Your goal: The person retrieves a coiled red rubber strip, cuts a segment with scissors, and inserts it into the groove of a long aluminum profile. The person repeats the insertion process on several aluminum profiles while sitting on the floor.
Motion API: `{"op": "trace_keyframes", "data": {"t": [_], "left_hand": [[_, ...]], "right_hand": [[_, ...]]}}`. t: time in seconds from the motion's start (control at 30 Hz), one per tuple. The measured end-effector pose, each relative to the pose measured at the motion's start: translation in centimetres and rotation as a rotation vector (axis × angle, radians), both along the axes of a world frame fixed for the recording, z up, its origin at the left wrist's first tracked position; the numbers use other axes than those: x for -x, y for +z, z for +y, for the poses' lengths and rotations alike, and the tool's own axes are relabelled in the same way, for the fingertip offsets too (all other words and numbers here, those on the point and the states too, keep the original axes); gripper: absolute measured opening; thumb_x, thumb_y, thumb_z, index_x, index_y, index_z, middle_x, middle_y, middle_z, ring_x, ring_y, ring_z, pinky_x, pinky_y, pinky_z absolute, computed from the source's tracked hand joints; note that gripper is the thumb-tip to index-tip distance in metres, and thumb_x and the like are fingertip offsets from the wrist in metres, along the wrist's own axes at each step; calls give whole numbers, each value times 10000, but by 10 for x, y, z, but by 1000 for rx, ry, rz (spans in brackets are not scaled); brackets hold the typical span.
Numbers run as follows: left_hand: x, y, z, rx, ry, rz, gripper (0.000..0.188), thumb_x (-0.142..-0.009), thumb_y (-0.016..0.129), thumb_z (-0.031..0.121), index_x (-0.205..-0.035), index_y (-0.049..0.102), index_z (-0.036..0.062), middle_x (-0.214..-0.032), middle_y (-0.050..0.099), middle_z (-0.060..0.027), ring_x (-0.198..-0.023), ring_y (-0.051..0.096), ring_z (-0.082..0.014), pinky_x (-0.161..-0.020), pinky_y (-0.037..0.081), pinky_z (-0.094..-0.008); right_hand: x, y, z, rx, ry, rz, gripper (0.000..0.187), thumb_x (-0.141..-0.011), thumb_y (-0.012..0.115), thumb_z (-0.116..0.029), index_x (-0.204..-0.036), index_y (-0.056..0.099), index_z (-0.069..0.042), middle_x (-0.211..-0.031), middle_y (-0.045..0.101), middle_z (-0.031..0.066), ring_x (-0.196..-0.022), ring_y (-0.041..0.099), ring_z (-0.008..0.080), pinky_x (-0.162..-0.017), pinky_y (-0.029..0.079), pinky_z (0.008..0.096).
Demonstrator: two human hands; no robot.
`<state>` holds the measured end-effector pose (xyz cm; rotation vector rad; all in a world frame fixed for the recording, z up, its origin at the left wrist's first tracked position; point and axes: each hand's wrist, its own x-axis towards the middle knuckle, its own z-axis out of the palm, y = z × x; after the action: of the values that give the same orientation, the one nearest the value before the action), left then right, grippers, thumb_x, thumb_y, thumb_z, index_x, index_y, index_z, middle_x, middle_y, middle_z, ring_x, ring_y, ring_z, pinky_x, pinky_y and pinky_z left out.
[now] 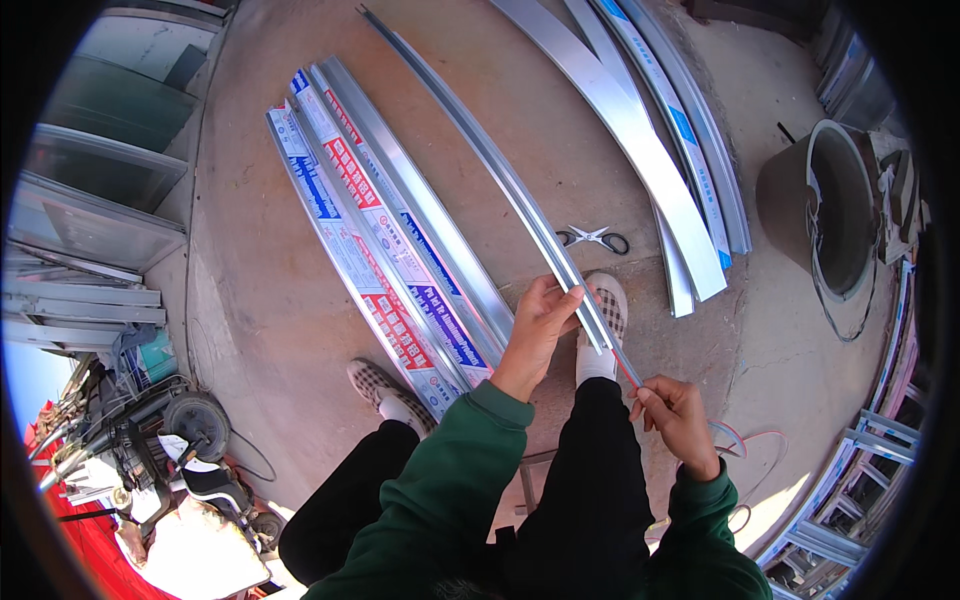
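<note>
My left hand [545, 328] is closed round a long, narrow aluminium profile [490, 160] close to its near end. The profile stretches away from me to the far left, low over the floor. Between thumb and fingers, my right hand [676, 418] pinches a thin grey strip with a red edge [628, 368]. One end of this strip meets the profile's near end; the rest trails in loose loops [745, 440] at my right. Black-handled scissors [597, 238] lie spread on the floor just right of the profile.
Film-wrapped aluminium profiles [375, 230] lie left of centre. More silver profiles [640, 130] rest at the far right, near a dark bucket [822, 210]. Glass panels [110, 150] stand along the left side, with a wheeled machine [195, 430] nearer. Frame pieces [850, 500] are stacked at lower right.
</note>
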<state>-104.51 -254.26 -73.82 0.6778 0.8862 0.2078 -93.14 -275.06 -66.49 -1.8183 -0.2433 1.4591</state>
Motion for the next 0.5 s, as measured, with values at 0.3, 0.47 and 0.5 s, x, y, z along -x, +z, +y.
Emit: {"op": "trace_keyframes", "data": {"t": [0.3,0.47,0.5], "left_hand": [[1,1,1,22,21,-33,336,-1032,620,226,-1268,509,14,-1234,673,-181,-1172,665,-280,-993,541,-407],[7,-1,4,29,-9,-13,344,-1027,631,233,-1269,514,19,-1226,675,-174,-1171,667,-274,-996,540,-397],[6,-2,2,27,-4,-20,343,-1028,629,234,-1267,513,18,-1228,674,-175,-1171,667,-274,-995,540,-397]], "right_hand": [[13,-31,44,-231,-127,-83,182,-1021,576,-87,-962,693,39,-731,678,47,-551,516,59,-519,416,218],[5,-10,13,-98,-28,-51,177,-1003,599,-86,-956,704,49,-692,675,52,-559,538,67,-519,424,228],[5,-6,6,-81,-31,-47,176,-1003,598,-84,-952,703,48,-691,674,52,-557,537,68,-518,422,227]]}}
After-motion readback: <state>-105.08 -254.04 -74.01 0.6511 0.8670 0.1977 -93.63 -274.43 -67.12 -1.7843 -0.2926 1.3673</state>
